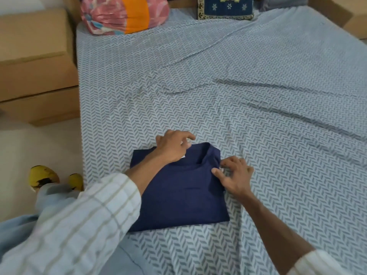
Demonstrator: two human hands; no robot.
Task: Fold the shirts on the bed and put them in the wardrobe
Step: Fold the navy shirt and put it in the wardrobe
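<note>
A navy blue shirt (178, 195) lies folded into a neat rectangle on the bed (258, 86), near its front left part, collar pointing away from me. My left hand (172, 147) rests over the shirt's far left edge by the collar, fingers loosely curled over the fabric. At the shirt's right edge by the collar, my right hand (234, 175) has its fingers spread and touching the fabric and the sheet. No wardrobe is in view.
The bed has a grey-and-white herringbone sheet with wrinkles to the right. A pink and orange bundle (125, 14) and a dark blue cushion (225, 7) sit at the head. Cardboard boxes (35, 62) stand left of the bed; yellow slippers (43, 177) are on the floor.
</note>
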